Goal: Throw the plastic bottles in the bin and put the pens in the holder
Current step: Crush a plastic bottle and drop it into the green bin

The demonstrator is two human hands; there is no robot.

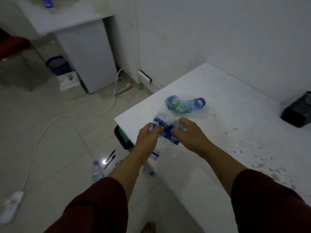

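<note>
Both hands grip crushed clear plastic bottles with blue labels (165, 130) at the near-left corner of the white table (235, 115). My left hand (148, 140) holds the left end and my right hand (188, 133) holds the right end. Another crushed bottle with a green label and blue cap (184, 105) lies on the table just beyond. On the floor below lie two black pens (110, 157), a small bottle (97, 170) and another bottle (149, 170). A dark bin with a green liner (123, 137) stands under the table corner, partly hidden.
A black mesh holder (298, 110) sits at the table's right edge. White cables and a power strip (124, 89) run across the tiled floor. A blue bucket (58, 64) stands beside a white cabinet (90, 56). A red chair (11, 46) is at far left.
</note>
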